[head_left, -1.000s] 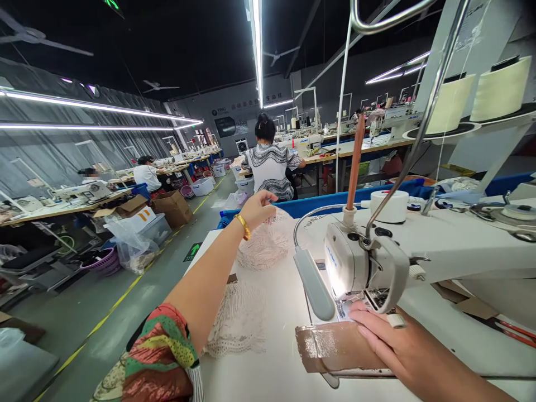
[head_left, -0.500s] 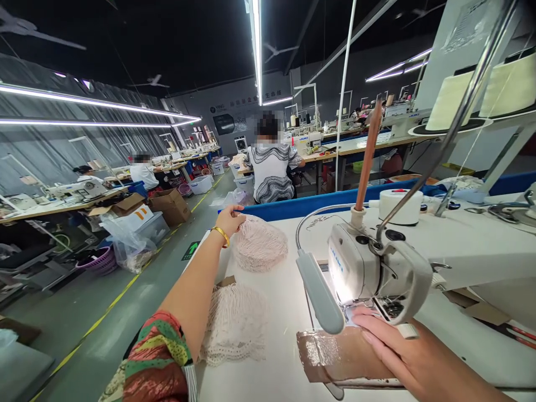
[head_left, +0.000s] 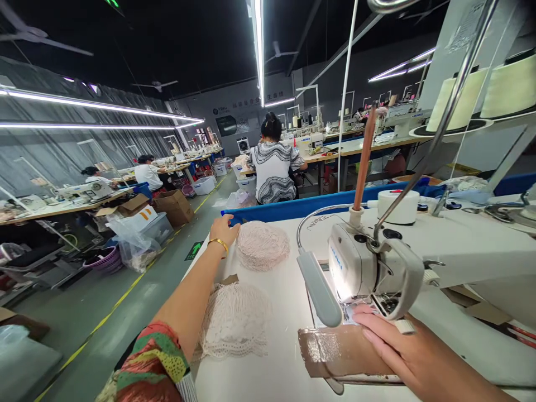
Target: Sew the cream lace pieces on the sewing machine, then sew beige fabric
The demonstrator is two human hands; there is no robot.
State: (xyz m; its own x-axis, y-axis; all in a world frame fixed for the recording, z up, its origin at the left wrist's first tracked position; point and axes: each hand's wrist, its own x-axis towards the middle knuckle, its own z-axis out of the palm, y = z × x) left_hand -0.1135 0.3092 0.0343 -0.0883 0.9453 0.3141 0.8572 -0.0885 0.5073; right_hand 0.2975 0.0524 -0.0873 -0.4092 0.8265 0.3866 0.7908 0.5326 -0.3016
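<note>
A left hand point(head_left: 223, 229) rested open-fingered beside a round pale-pink lace stack point(head_left: 262, 244); the right hand point(head_left: 402, 354) lay flat, gripping nothing, near the sewing machine point(head_left: 368, 268).

Far lace stack point(head_left: 262, 244): pale, open-knit, rough. Near brown fabric strip point(head_left: 335, 352): glossy sheen. Sewing machine head point(head_left: 368, 268): smooth white enamel. Table point(head_left: 268, 374): matt white.
</note>
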